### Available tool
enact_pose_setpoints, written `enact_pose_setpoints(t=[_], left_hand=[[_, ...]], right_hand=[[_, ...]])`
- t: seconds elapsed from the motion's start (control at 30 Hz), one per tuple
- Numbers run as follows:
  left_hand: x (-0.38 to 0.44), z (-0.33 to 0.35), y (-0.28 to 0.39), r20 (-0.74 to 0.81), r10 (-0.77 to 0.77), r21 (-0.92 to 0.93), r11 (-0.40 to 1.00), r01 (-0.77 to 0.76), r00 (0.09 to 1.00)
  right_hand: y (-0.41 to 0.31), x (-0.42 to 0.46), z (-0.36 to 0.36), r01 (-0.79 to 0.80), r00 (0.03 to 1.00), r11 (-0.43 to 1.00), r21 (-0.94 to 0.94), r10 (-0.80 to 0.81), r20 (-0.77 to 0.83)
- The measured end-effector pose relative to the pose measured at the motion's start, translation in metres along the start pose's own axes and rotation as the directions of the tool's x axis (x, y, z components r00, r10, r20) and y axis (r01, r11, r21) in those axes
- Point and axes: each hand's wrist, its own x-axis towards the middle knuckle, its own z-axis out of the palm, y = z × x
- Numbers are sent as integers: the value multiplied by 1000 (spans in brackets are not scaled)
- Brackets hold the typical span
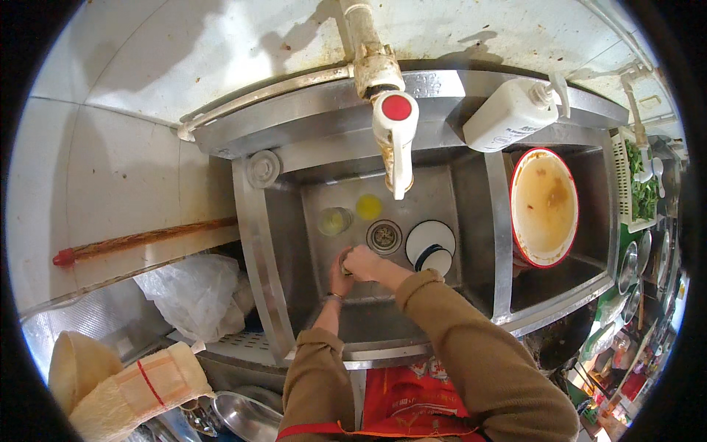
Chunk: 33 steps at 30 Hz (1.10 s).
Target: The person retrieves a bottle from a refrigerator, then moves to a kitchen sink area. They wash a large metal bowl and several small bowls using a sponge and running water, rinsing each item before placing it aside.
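Note:
My left hand (340,280) and my right hand (362,263) meet low inside the steel sink basin (381,179). Between them they grip a small object (345,261), mostly hidden by the fingers, so its kind is unclear. Just beyond the hands, a clear glass (335,221) with a yellowish tint lies or leans on the basin floor. Beside it is a round yellow item (368,206). The drain strainer (384,236) is right of my hands. Farther right, a white enamel dish (428,235) with a dark rim has a smaller white dark-rimmed vessel (437,262) against it.
A white lever faucet (396,143) overhangs the basin. In the right basin sits a red-rimmed enamel bowl (544,207) of cloudy liquid. A white pump bottle (511,119) stands on the back ledge, a drain plug (264,169) on the left corner. Greens fill a basket (623,182) far right.

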Motion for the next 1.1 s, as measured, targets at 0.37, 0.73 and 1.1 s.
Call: enact_pose_setpoints(t=[0.37,0.73,1.1], left_hand=[[2,0,-33,-56,31,113,993,-24,998],[-16,-20,96,346,-344,-482,733,480,873],[-45,5,276,-63,-284,-917,395,57,957]], right_hand=[[-17,-18,-17,-155,983,979,131,166,-76],[-28,-143,-82,-115,774,832,543,418,-476],[-66,-159,-86,391,741,323,862,446,-503]])
